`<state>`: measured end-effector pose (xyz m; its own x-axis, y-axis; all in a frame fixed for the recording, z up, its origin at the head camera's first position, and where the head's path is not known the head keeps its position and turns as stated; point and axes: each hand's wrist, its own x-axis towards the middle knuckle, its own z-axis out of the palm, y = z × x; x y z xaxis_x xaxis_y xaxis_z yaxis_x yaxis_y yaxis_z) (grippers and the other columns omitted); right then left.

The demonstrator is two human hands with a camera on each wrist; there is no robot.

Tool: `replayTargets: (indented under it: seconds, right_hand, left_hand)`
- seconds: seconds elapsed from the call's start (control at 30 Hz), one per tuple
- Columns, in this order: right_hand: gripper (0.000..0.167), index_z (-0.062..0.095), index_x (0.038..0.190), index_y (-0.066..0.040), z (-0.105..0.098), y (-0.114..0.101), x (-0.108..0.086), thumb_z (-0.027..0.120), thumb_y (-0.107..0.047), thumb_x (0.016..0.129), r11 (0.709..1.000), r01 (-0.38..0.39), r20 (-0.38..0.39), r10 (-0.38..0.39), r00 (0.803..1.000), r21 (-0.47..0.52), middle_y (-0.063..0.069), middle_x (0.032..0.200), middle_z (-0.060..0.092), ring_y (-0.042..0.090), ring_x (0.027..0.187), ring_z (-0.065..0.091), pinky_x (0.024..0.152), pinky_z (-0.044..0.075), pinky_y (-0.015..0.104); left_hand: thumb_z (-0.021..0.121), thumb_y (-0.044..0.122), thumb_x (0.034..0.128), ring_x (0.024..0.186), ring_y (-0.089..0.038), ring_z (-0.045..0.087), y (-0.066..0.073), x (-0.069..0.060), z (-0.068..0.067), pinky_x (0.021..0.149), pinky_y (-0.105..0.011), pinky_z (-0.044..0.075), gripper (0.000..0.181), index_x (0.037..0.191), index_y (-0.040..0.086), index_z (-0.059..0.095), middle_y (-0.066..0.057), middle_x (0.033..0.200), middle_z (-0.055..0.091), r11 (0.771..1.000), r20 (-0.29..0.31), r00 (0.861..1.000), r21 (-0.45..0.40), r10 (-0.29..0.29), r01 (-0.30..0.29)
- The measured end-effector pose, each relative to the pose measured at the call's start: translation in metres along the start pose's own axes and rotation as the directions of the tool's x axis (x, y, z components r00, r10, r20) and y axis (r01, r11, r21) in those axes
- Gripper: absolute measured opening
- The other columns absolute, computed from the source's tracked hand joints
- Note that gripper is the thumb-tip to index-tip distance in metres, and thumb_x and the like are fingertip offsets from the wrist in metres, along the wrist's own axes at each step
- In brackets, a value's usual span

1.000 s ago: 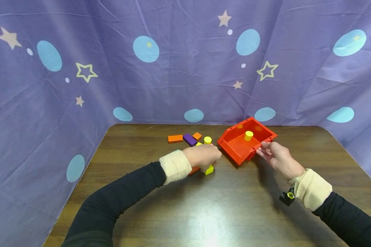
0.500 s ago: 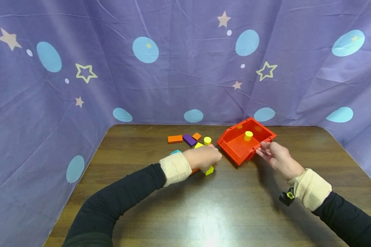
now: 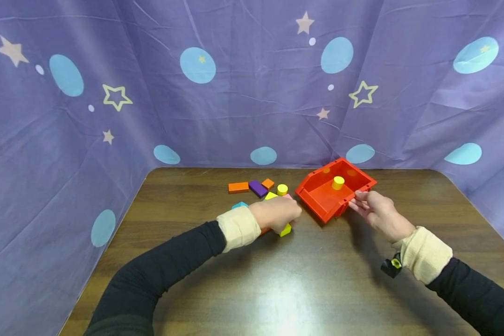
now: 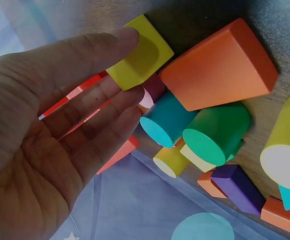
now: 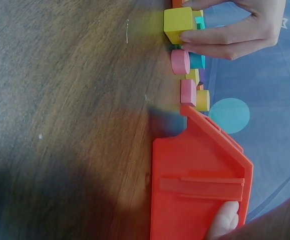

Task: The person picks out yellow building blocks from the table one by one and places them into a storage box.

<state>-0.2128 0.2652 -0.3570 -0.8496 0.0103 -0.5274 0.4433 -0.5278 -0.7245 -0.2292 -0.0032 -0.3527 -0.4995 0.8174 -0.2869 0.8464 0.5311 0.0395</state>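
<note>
My left hand pinches a yellow cube block between thumb and fingers, among a cluster of coloured blocks. In the left wrist view, an orange block, a teal cylinder and a green cylinder lie close beside the cube. To the right, a red open-front bin stands with one yellow cylinder inside. My right hand grips the bin's near right rim, thumb on top; in the right wrist view, fingertips lie against its side wall.
Behind the left hand lie an orange block, a purple block and another yellow cylinder. A pink block sits near the bin's front edge. A patterned purple cloth hangs behind the wooden table.
Hardly anything differs: the left hand stays at the yellow cube and the right hand keeps hold of the bin. The head view shifts slightly.
</note>
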Motion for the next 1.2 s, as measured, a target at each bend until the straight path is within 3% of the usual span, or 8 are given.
replayTargets:
  seconds: [0.2,0.33,0.57,0.87,1.0,1.2]
  right_hand:
    - [0.009,0.051,0.107,-0.002,-0.0001,-0.0001,0.0001,0.047,0.005,0.102,1.0,-0.004,-0.038,0.003,0.999,-0.013,0.008,0.076,0.064,0.018,0.071,0.067,0.076,0.061,0.031]
    - [0.009,0.054,0.103,-0.001,-0.0006,-0.0002,0.0003,0.048,0.005,0.102,0.999,0.008,-0.034,-0.009,0.999,-0.031,0.007,0.076,0.065,0.018,0.072,0.067,0.076,0.061,0.031]
    - [0.022,0.061,0.087,-0.002,-0.0029,0.0005,0.0005,0.046,0.007,0.101,0.997,0.036,-0.014,-0.037,0.999,-0.062,0.007,0.075,0.066,0.017,0.071,0.069,0.074,0.061,0.03]
    - [0.024,0.062,0.085,-0.002,-0.0026,0.0009,0.0013,0.047,0.008,0.1,0.995,0.059,-0.023,-0.061,0.998,-0.084,0.006,0.074,0.065,0.017,0.069,0.068,0.073,0.061,0.031]
    - [0.016,0.06,0.092,-0.001,-0.0017,0.0011,0.0016,0.049,0.007,0.1,0.991,0.064,-0.048,-0.07,0.996,-0.119,0.005,0.074,0.066,0.017,0.069,0.068,0.074,0.061,0.031]
    - [0.012,0.053,0.107,0.001,-0.0013,0.0019,0.0029,0.046,0.008,0.1,0.983,0.081,-0.051,-0.091,0.995,-0.163,0.005,0.075,0.065,0.016,0.068,0.068,0.074,0.061,0.031]
  left_hand:
    - [0.066,-0.009,0.0851,0.071,-0.013,0.046,-0.0003,0.0002,0.001,0.061,-0.02,0.036,0.027,0.071,0.013,0.06,0.005,0.07,0.049,1.0,-0.009,1.0,0.01,0.005,-0.005]
    - [0.067,-0.009,0.0851,0.071,-0.012,0.046,-0.0005,0.0005,0.0013,0.061,-0.02,0.037,0.03,0.07,0.015,0.057,0.006,0.07,0.05,1.0,-0.008,1.0,0.02,0.003,-0.003]
    - [0.065,-0.01,0.0858,0.069,-0.012,0.041,-0.0001,0.001,0.0015,0.06,-0.02,0.032,0.036,0.068,0.016,0.05,0.005,0.068,0.042,1.0,0.001,1.0,0.019,0.0,0.0]
    - [0.064,-0.01,0.0871,0.066,-0.011,0.035,0.0008,0.0007,0.0019,0.058,-0.02,0.027,0.041,0.067,0.018,0.042,0.005,0.068,0.034,1.0,-0.007,1.0,0.02,-0.002,0.002]
    - [0.065,-0.009,0.0883,0.067,-0.011,0.037,0.0008,0.0001,0.0019,0.059,-0.02,0.029,0.031,0.071,0.014,0.052,0.005,0.069,0.038,1.0,-0.007,1.0,0.013,-0.006,0.006]
    - [0.068,-0.005,0.0901,0.075,-0.012,0.051,0.0001,0.0002,0.0028,0.067,-0.019,0.043,0.013,0.092,0.007,0.074,0.005,0.078,0.058,1.0,-0.009,1.0,0.002,0.001,-0.001]
